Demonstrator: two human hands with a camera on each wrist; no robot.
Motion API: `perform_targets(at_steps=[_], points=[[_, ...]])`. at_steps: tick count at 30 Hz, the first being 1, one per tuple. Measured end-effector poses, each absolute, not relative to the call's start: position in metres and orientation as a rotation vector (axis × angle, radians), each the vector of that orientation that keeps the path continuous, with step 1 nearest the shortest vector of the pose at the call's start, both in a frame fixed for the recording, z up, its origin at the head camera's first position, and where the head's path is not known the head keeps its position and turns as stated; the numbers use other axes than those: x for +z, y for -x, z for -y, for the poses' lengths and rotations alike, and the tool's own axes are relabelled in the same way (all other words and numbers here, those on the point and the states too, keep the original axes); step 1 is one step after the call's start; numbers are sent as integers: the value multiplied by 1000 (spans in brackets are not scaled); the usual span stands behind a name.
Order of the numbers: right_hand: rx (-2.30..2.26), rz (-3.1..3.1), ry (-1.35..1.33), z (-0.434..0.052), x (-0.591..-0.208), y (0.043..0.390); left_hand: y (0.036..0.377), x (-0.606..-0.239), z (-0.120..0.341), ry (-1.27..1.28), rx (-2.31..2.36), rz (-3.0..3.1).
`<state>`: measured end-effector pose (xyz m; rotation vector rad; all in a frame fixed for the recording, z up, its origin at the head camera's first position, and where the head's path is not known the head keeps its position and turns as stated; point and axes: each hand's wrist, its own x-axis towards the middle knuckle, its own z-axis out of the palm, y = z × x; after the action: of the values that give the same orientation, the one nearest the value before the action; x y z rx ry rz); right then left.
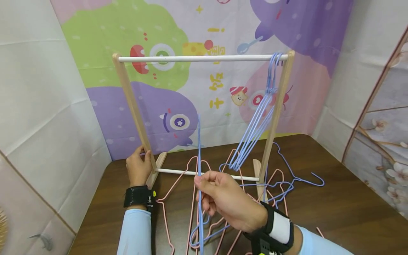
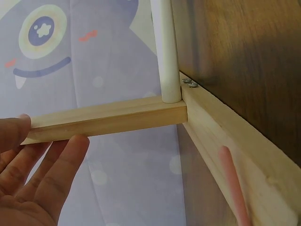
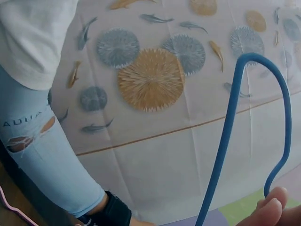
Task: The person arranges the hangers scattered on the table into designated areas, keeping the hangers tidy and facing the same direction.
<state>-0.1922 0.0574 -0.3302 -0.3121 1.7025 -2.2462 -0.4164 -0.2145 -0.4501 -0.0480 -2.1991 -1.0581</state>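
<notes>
The right hand (image 1: 227,202) pinches one blue hanger (image 1: 199,148) between thumb and curled fingers, over the brown table (image 1: 344,209). The hanger's long axis runs near vertical; seen edge-on, its shape is hard to make out. The right wrist view shows its hook (image 3: 263,117) curving above the fingertips (image 3: 268,209). The left hand (image 1: 138,168) grips the left post of the wooden rack (image 1: 130,102), fingers curled round it. Blue hangers (image 1: 258,120) hang from the top rail at its right end; their count is unclear. Pink hangers (image 1: 178,187) lie tangled below, partly hidden.
</notes>
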Motion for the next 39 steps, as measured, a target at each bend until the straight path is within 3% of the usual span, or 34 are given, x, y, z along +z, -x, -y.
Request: perform_targets(at_steps=[39], points=[[-2448, -1828, 125, -56, -269, 215, 416, -452, 214, 35, -1055, 2193]])
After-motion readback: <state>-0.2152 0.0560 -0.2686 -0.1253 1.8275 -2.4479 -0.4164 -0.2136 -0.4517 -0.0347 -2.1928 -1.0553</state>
